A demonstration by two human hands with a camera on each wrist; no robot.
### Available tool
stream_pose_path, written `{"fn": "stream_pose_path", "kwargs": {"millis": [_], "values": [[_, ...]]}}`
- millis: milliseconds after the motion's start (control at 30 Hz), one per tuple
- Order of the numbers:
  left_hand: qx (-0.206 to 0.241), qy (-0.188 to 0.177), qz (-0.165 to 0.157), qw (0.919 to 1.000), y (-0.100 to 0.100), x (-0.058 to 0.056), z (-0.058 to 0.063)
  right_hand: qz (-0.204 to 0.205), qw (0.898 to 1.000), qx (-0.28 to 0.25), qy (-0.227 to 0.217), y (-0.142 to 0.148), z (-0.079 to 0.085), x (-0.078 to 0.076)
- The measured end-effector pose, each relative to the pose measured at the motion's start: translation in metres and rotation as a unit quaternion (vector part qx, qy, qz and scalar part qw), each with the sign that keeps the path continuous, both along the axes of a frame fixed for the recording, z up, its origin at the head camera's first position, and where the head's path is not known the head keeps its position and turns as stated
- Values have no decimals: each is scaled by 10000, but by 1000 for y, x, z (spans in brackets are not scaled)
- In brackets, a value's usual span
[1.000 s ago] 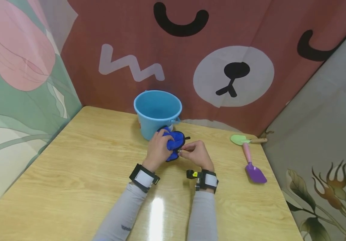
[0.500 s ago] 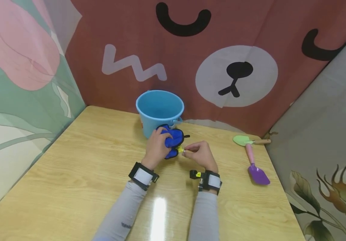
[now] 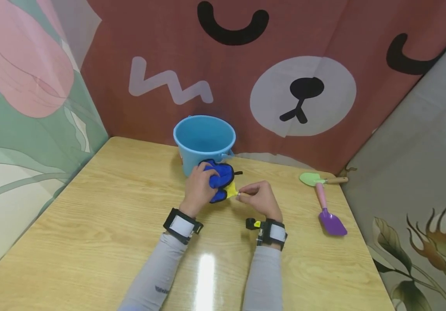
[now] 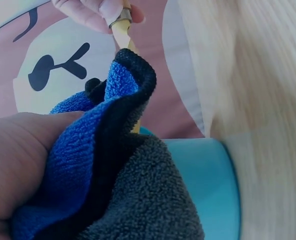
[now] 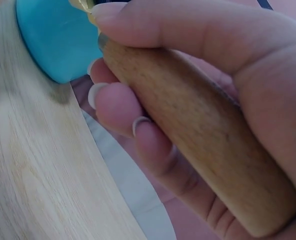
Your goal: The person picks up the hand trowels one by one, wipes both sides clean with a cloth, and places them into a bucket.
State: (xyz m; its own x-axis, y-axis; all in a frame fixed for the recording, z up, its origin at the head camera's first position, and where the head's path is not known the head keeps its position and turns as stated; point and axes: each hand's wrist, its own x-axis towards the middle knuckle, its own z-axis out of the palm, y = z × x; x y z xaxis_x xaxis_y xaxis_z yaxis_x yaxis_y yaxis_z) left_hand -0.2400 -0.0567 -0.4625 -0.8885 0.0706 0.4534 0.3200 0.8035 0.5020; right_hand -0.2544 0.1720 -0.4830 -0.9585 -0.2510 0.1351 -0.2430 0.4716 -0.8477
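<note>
My left hand (image 3: 197, 188) grips a blue cloth (image 3: 223, 173) with black edging and a dark grey underside. The cloth is wrapped around the yellow head of a small garden trowel (image 3: 231, 189), so much of that head is hidden. With thumb and fingers my right hand (image 3: 262, 199) holds the trowel by its wooden handle (image 5: 188, 120), which lies along the palm in the right wrist view. In the left wrist view the yellow neck (image 4: 122, 36) sticks out past the folded cloth. Both hands are in front of a light blue bucket (image 3: 190, 160).
On the right of the wooden table (image 3: 102, 224) lie a green trowel (image 3: 311, 179) with a wooden handle and a purple shovel (image 3: 332, 223) with a pink handle. Behind the bucket hangs a brown curtain (image 3: 223, 77) with a bear face.
The right hand has moved slightly right, away from the cloth, and more of the yellow trowel head shows. The left hand, still holding the cloth, has shifted a little left.
</note>
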Motion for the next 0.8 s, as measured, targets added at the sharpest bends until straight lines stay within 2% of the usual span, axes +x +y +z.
{"fn": "stream_pose_path", "kwargs": {"millis": [333,633,800], "values": [[75,-65,-51,9999,-9,1,2,-54,9998,51,-193,3,1,3],[-86,62,-714,9974,-23,0,5,-46,9996,39,-267,5,2,3],[-278,275,-826,9958,-22,2,8,64,9997,-11,-236,4,2,2]]}}
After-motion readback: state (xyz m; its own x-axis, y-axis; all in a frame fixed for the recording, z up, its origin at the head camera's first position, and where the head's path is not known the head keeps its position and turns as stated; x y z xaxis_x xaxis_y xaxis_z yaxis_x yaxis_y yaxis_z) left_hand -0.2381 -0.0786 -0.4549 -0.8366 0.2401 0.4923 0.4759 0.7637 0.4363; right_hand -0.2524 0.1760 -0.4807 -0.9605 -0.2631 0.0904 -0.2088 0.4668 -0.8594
